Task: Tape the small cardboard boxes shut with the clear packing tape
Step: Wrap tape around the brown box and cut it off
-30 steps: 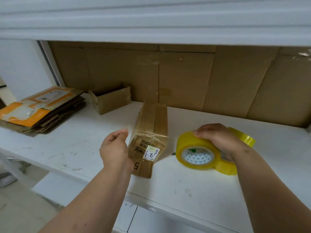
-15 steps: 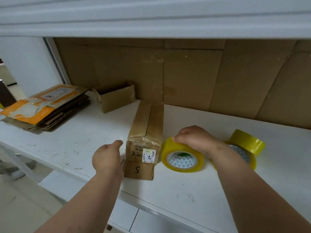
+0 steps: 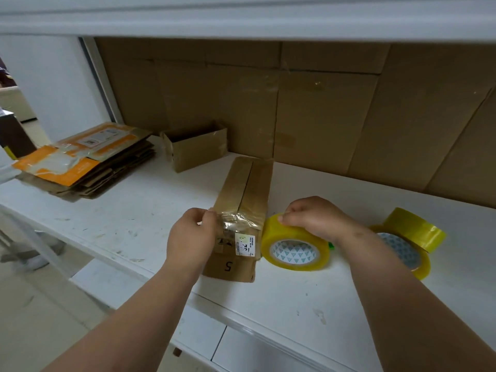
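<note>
A long narrow cardboard box (image 3: 248, 183) lies on the white table (image 3: 128, 218), its near end marked "5" and bearing a white label. Crinkled clear tape (image 3: 237, 220) runs across the near top of the box. My left hand (image 3: 192, 237) pinches the tape's end at the box's near left top edge. My right hand (image 3: 314, 217) grips the top of a yellowish tape roll (image 3: 295, 251) standing on edge just right of the box.
Two more tape rolls (image 3: 405, 251) lie at the right. A small open box (image 3: 194, 150) and a stack of flattened cartons (image 3: 86, 162) sit at the back left. Cardboard sheets (image 3: 335, 116) line the back wall. A shelf (image 3: 241, 17) hangs overhead.
My right hand slid the roll left until it stood beside the box, leaving the other rolls behind. My left hand came in to the box's near left edge, tape now across the top.
</note>
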The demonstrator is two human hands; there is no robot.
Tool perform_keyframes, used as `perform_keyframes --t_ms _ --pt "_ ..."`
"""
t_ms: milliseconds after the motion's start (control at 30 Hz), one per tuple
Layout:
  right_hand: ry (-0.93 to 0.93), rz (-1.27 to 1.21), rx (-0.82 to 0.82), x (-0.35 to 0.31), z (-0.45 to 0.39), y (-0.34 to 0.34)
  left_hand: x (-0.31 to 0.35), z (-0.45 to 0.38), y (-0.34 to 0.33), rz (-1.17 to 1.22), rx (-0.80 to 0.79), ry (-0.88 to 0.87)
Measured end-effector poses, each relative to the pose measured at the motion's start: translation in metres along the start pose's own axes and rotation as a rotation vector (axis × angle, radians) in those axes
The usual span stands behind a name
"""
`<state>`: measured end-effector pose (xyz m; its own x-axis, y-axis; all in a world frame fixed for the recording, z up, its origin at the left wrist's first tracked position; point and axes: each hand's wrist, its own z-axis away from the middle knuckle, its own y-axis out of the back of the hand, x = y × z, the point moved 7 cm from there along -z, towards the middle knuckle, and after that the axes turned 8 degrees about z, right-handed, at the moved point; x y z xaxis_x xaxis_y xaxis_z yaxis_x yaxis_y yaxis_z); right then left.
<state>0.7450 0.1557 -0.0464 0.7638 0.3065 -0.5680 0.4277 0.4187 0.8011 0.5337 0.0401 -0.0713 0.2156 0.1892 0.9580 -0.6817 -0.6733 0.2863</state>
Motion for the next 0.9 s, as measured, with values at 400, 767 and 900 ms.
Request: perform_keyframes --t_ms 400,767,900 --pt "-0.006 -0.191 0.049 -0.009 0.017 -0.025 0.001 -0.036 -0.023 -0.052 -0.251 0.148" --pt "-0.058 -0.548 -0.019 -0.004 0.021 -0.040 0.013 -0.060 -0.035 0.159 -0.422 0.138" --pt "-0.053 -0.689 0.005 -0.011 0.019 -0.059 0.016 -0.082 -0.030 -0.140 -0.339 -0.039"
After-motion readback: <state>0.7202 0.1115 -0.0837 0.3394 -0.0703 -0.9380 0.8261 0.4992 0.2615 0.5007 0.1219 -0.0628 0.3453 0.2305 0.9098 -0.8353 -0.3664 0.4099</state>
